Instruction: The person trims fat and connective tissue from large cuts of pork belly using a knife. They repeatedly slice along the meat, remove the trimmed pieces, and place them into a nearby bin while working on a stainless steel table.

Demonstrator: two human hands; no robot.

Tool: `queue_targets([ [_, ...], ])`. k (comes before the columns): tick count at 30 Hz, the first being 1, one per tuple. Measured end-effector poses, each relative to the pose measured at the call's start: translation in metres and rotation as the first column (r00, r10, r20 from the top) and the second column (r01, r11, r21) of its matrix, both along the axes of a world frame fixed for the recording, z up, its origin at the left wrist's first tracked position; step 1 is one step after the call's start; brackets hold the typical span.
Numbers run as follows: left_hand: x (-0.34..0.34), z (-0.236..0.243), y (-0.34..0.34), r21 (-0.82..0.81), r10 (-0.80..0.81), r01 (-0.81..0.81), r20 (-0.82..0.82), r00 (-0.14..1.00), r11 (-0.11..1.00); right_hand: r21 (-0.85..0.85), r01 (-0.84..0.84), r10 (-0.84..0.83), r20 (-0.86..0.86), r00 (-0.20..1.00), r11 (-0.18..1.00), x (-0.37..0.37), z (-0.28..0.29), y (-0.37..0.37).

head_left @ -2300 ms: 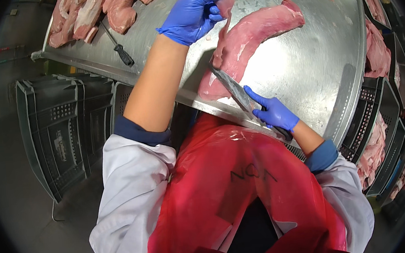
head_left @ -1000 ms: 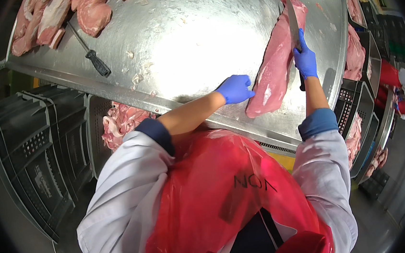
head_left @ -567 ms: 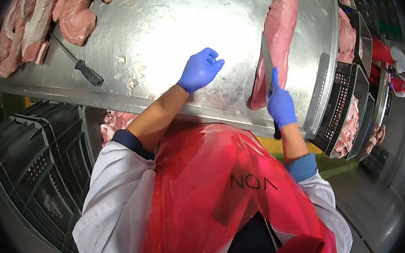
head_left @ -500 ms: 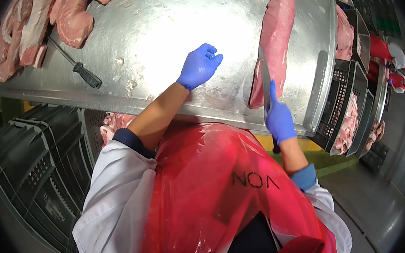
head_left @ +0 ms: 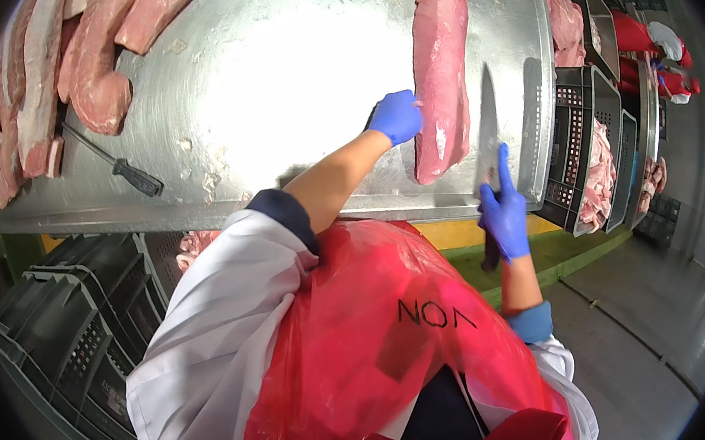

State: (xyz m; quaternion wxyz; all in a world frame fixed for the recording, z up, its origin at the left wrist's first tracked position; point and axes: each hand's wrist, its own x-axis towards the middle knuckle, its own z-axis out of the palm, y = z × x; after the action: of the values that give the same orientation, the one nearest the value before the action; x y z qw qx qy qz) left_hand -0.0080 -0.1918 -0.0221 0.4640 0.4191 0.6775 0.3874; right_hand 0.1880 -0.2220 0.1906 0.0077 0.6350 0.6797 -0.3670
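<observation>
A long pink pork loin point(head_left: 442, 70) lies lengthwise on the steel table point(head_left: 350, 191). My left hand point(head_left: 398, 118), in a blue glove, is closed at the loin's left edge and seems to pinch its surface; the fingertips are partly hidden. To the right of the meat, my blue-gloved right hand point(head_left: 505, 219) grips a knife point(head_left: 489, 120) by its dark handle, index finger stretched along it. The blade points away from me, apart from the loin.
Several meat cuts point(head_left: 32, 105) are heaped at the far left, beside a sharpening steel point(head_left: 138, 178). Small scraps point(head_left: 211, 182) dot the table. Dark crates point(head_left: 571, 146) with meat stand along the right; stacked crates point(head_left: 52, 330) stand lower left. People in red point(head_left: 634, 34) are farther right.
My left hand has moved right onto the loin's edge. The knife in my right hand has come off the loin to its right. The whole view has shifted somewhat.
</observation>
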Motion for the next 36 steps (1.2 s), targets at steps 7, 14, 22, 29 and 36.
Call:
queue_targets([
  [7,0.002,0.002,-0.022,0.082,0.102,-0.124,0.236,0.966,0.989,0.183,-0.477,0.455,0.149,0.878,0.860,-0.011,-0.104,0.019],
  [14,-0.006,0.034,-0.042,0.321,0.242,-0.235,0.019,0.970,0.917,-0.160,-0.528,0.543,0.068,0.837,0.834,0.052,-0.014,-0.032],
  [22,-0.072,0.131,-0.167,0.500,0.409,-0.245,-0.251,0.877,0.831,0.044,-0.040,0.057,-0.538,0.841,0.998,0.028,-0.121,0.118],
  [29,-0.112,0.047,-0.462,-0.206,0.162,-0.702,-0.893,0.420,0.681,-0.158,-0.421,0.212,-0.678,0.704,0.893,-0.021,-0.135,0.103],
  [36,-0.020,0.093,-0.254,0.032,0.179,-0.416,-0.931,0.319,0.909,0.236,-0.638,0.677,-0.351,0.647,0.732,-0.074,-0.085,0.252],
])
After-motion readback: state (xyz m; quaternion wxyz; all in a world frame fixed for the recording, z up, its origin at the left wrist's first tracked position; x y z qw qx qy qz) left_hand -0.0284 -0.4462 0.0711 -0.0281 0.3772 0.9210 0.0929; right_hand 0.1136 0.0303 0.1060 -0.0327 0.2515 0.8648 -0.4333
